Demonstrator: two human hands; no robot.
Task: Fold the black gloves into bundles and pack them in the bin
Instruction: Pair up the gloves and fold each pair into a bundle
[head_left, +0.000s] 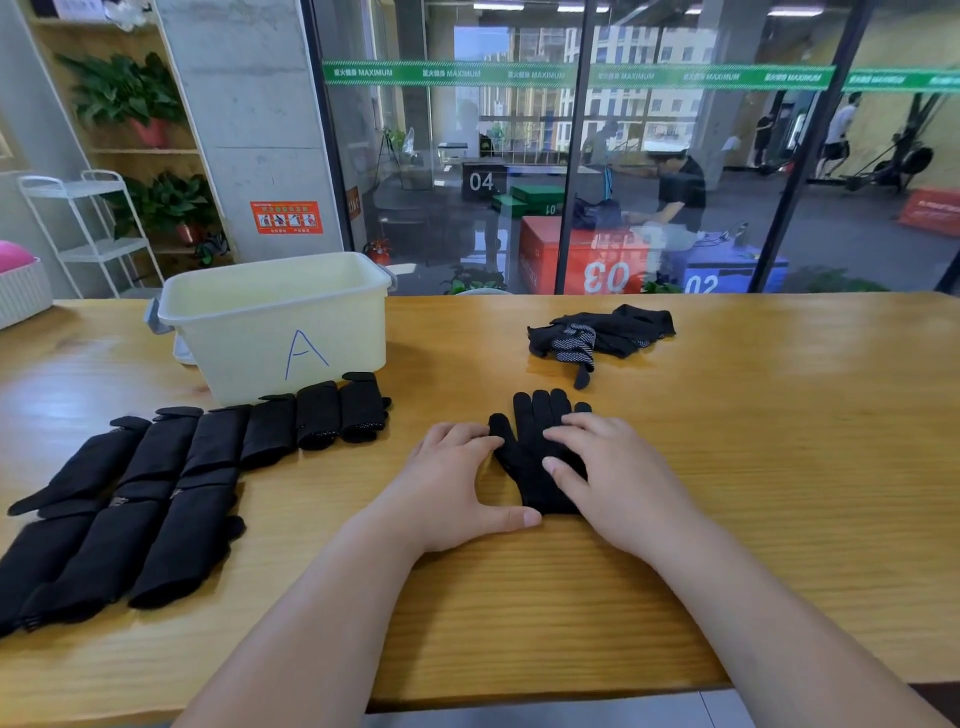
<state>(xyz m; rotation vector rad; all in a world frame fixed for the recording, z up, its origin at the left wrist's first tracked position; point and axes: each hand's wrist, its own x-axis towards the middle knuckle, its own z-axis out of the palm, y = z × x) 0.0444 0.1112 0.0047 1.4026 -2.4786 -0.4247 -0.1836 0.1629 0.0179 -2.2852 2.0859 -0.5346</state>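
A black glove (530, 441) lies flat on the wooden table (727, 467), fingers pointing away from me. My left hand (457, 483) touches its left edge with straight fingers, thumb stretched along the cuff. My right hand (608, 467) presses flat on its right half. Several folded black glove bundles (171, 483) lie in rows at the left. A pale yellow bin (280, 322) marked "A" stands behind them. A small heap of loose black gloves (597, 335) sits at the back right.
A glass wall runs along the table's far edge. A white wire shelf (88, 228) and plant shelves stand at the back left. A white ribbed basket (21, 291) sits at the table's far left. The near table edge is close to my arms.
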